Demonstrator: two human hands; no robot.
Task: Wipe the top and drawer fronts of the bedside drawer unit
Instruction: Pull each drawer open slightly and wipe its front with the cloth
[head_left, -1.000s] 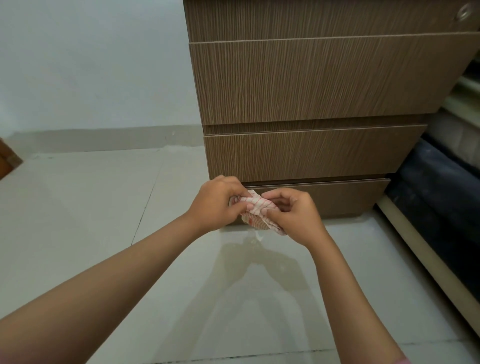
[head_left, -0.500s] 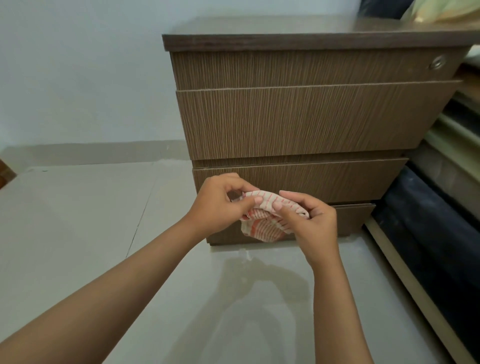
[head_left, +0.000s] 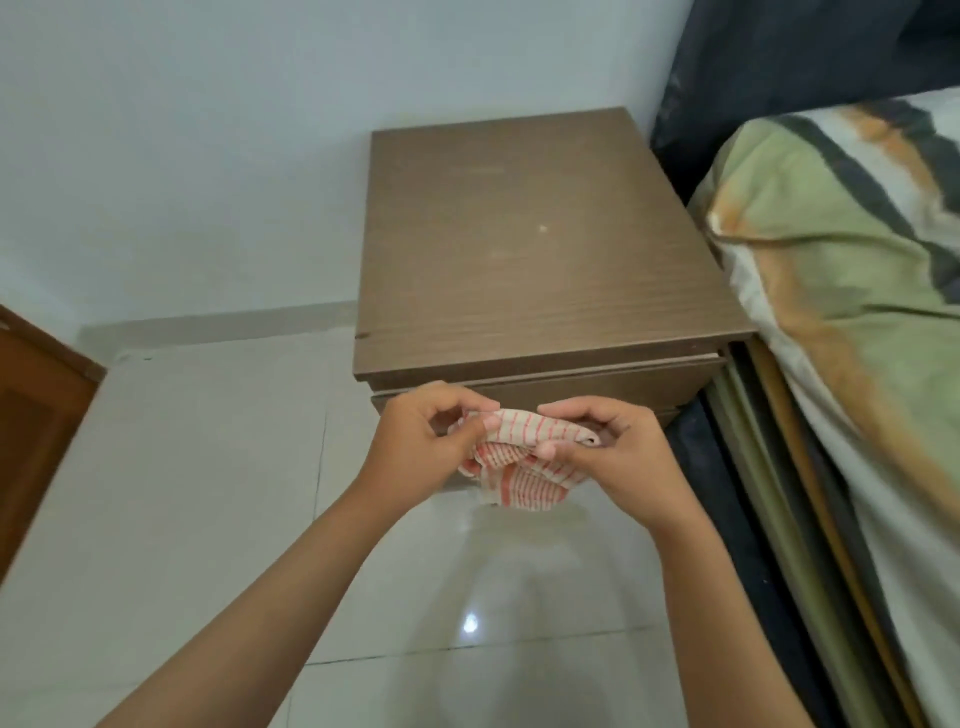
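— Where is your cloth right now?

— You have the red-striped cloth bunched between both hands, in the air in front of the drawer unit, just below its front edge. Your left hand pinches the left end with thumb and fingers curled onto the fabric. Your right hand pinches the right end the same way, and a loose fold hangs down between them.

— So each grip is clamped on something?

— Yes, both are closed on the cloth; neither touches the unit.

— And the unit itself?

— You are looking down on its brown wood-grain top, which shows faint pale marks and one small light speck near the middle. Only the upper drawer fronts show as a narrow band under the top's edge; your hands and the cloth cover part of them. The unit stands on the glossy tiled floor, its back near the pale wall, and just beside the bed on your right, where a green, orange and dark patterned cover lies. A brown door shows at the far left.
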